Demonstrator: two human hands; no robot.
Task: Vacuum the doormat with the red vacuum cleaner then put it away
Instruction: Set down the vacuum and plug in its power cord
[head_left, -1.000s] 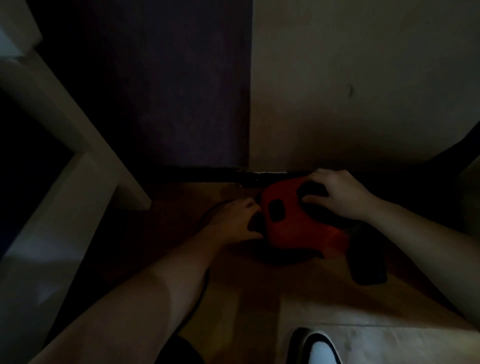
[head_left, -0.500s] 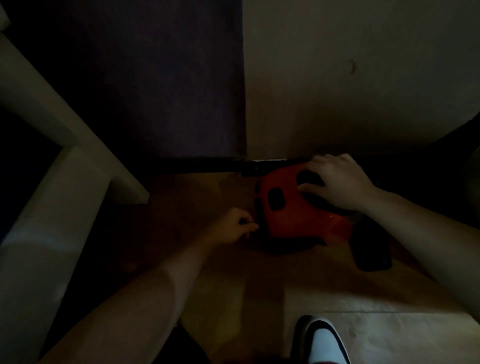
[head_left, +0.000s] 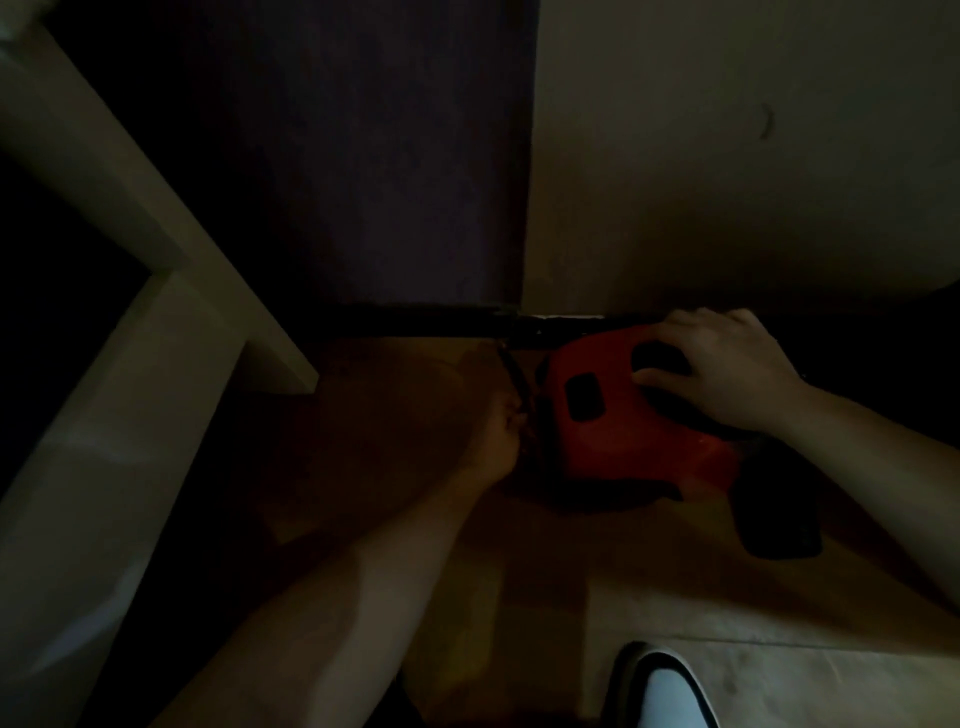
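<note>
A: One red vacuum cleaner (head_left: 623, 436), on the floor (head_left: 519, 597) at the wall's foot. Axis?
B: Long axis left to right, black end (head_left: 779, 514) toward the right forearm.
A: Hands?
B: Item, right hand (head_left: 727, 374): on top, fingers curled into the handle. Item, left hand (head_left: 496, 441): at the left end, pinching a dark cord (head_left: 511, 374). Lifting likely falls to the right.

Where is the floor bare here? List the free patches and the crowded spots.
Free: the wooden floor between the white furniture and the left hand; also the strip between the vacuum cleaner, the left forearm and the shoe. Crowded: by the wall, where the right hand grips the vacuum cleaner and the left hand sits beside it.
</note>
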